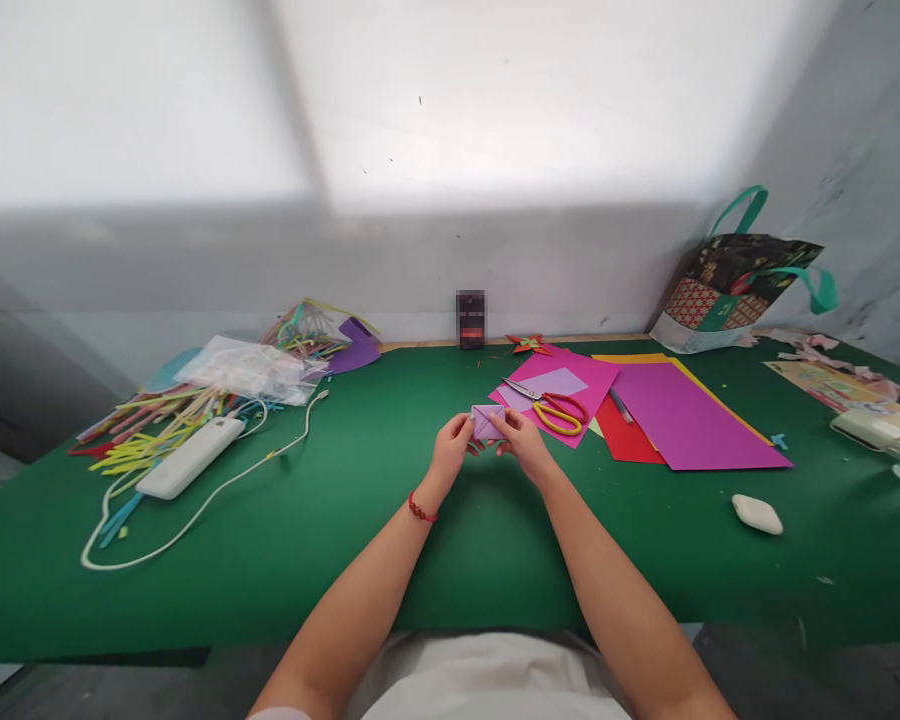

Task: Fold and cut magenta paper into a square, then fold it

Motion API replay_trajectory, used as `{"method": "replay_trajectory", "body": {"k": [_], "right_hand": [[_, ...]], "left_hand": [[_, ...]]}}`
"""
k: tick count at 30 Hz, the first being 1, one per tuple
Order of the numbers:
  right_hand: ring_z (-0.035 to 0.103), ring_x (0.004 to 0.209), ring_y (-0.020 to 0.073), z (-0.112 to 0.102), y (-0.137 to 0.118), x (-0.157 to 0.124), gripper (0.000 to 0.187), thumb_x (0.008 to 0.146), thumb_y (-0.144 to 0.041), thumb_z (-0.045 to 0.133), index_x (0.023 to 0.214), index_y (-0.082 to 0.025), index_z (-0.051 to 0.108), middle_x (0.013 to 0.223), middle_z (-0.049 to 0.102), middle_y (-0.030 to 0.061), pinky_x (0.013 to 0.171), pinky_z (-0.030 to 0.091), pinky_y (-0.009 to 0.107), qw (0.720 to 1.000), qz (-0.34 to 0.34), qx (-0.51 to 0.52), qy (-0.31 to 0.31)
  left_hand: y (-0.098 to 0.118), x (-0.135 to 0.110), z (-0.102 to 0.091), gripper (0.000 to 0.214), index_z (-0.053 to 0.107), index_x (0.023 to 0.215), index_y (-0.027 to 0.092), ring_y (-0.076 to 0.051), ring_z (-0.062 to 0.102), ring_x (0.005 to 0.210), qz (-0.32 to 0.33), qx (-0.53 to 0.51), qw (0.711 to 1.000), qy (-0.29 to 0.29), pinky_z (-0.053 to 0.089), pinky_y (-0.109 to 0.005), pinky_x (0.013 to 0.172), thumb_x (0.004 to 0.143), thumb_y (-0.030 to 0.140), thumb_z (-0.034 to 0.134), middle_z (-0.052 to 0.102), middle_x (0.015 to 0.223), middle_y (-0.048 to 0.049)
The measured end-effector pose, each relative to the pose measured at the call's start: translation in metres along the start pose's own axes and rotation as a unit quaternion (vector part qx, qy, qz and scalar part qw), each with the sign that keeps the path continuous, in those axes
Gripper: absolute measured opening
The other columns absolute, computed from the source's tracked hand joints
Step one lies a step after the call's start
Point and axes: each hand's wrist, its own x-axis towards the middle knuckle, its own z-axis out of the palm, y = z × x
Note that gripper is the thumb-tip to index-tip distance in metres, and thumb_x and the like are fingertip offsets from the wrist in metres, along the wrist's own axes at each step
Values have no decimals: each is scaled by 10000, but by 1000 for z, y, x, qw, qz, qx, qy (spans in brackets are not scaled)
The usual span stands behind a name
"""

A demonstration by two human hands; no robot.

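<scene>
- Pinched at the centre of the frame, between both hands: small folded lilac paper rectangle (487, 421), lifted a little above the dark green table cover (360, 520).
- Clasping its left edge with the left hand (450, 450), thumb and fingers closed on the paper; clasping the right edge in the same way with the right hand (523, 440).
- Judging from the diagonal creases meeting in the middle, like the back of an envelope: several folds probably done already.
- Cutting probably finished for now: yellow-and-red-handled metal scissors (556, 410) laid down just above and right of the hands, on a bright pink paper sheet (581, 372), beside a flat pale lilac paper piece (551, 383).
- Seemingly not used yet, right of centre: large magenta paper sheet (694, 420), with a red paper sheet (626, 437) partly under it.
- Impossible to tell the number of folds left, or the final shape.
- Hidden: back side of the folded paper and the fingertips behind it.
- Hard to make out: small dark box (470, 318) at the wall, upper centre, pixelated; heap of thin coloured strips (154, 435) at the left, partly under clear plastic; pale objects at the right edge, cut off.
</scene>
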Motion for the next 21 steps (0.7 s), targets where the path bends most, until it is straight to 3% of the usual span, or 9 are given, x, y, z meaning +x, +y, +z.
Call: {"method": "replay_trajectory", "body": {"k": [3,7,14,21], "right_hand": [[388,400,53,-3,-1,2,381,538,-472,717,709,-168,564,563,488,-48,326,221,194,999,-14,29,19],[269,387,36,-5,-2,2,368,533,-467,722,686,-161,585,482,374,-79,351,145,208,999,-4,38,-3],[332,362,57,-4,2,2,398,617,-556,645,670,-179,528,465,422,-60,323,163,200,999,9,23,-24],[385,314,70,-1,-1,-1,391,636,-549,638,720,-192,503,463,493,-53,290,203,201,998,-6,34,-43]], "left_hand": [[-1,0,0,543,605,947,132,-90,511,443,-27,-43,998,-22,402,-229,439,719,614,506,591,658,-12],[-2,0,-1,692,562,1137,112,-72,448,397,-46,-67,994,-71,361,-216,414,686,635,540,533,540,23],[-2,-1,-2,693,536,1206,155,-84,499,442,-40,-41,990,-127,377,-210,444,644,542,653,551,534,26],[-6,0,-2,757,491,1255,125,-101,532,454,-62,-65,986,-138,405,-221,458,681,611,577,584,550,-6]]}}
